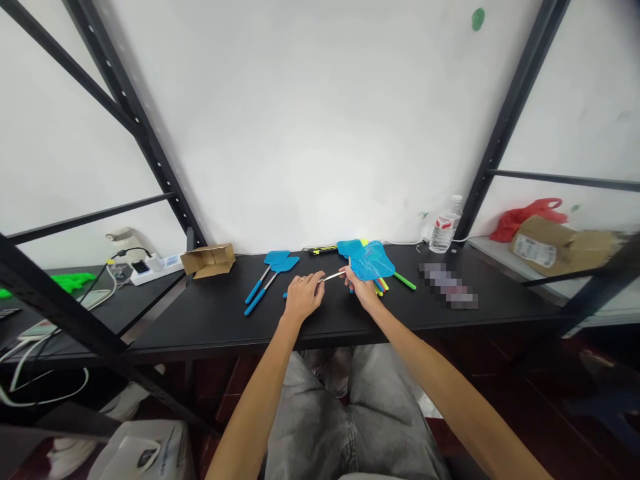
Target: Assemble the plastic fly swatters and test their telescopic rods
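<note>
Between my two hands is a blue fly swatter [374, 261] with a thin metal rod and a perforated head. My left hand [304, 295] is closed round its handle end, where a bit of blue shows past the fingers. My right hand [359, 285] pinches the rod close to the head. Under and behind that head lie more fly swatters, with a green handle [405, 281] and several yellow and other coloured handle ends showing, partly hidden. Left of my left hand, two blue fly swatters [281, 265] lie side by side on the black table [200, 320].
A small open cardboard box [209, 261] stands at the table's back left, near a white power strip [157, 268]. A black and yellow tool [324, 251] lies by the wall. At the right are a water bottle [444, 228] and a blurred-out item [447, 285]. Black metal posts flank the table.
</note>
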Motion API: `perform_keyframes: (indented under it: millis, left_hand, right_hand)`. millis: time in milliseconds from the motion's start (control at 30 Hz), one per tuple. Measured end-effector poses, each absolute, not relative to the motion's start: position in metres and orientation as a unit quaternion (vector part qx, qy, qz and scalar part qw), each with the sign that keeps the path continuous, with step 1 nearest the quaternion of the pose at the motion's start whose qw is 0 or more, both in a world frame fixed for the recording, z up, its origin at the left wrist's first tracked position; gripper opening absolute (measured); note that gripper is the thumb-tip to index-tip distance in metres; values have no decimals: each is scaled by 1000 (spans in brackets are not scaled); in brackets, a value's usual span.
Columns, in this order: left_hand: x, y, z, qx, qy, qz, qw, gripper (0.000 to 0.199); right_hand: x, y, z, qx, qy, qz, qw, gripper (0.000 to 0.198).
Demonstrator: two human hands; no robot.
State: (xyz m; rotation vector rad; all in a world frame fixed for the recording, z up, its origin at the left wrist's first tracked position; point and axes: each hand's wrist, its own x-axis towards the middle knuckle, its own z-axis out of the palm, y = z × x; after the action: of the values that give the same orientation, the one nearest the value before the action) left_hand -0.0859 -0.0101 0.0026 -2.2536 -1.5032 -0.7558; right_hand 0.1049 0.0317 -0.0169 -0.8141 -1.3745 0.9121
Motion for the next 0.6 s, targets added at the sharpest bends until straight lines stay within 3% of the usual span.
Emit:
perform_keyframes:
  millis: [167,600]
  left_hand:
    - [-76,-11,2,-805,-513,-250,164,39]
    - [-82,-6,0,-776,-552,-249,178,37]
  right_hand:
    - [104,28,-17,-330,-654,394,555,48]
    - [106,39,-17,-339,-533,441,638,46]
